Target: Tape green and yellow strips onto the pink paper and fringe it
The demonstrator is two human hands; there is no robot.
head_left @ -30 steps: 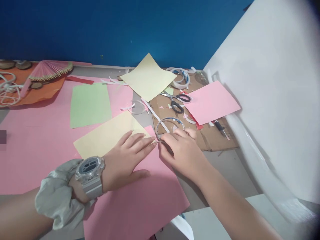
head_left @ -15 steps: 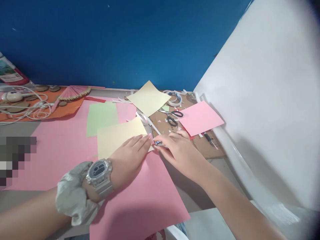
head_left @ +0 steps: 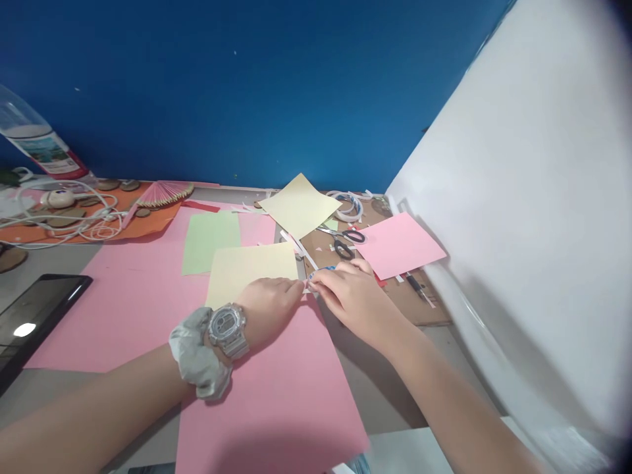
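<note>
My left hand, with a clear watch and a pale scrunchie at the wrist, rests over the lower right of a cream paper sheet. Its fingers are closed together at the sheet's right edge, and what they pinch is hidden. Just right of it, my right hand is closed around a roll of tape, of which only a bluish part shows. A small pale bit sits between the two sets of fingertips. Beneath the left hand lies a large pink sheet.
Scissors, another tape roll and a pen lie on cardboard beyond my right hand. Nearby are a cream square and a pink square. A phone, white cable, paper fan and bottle are left.
My left hand has gone from lying flat with fingers stretched out to fingers drawn together, close to the right fingertips. The view has shifted slightly, showing more of the left side.
</note>
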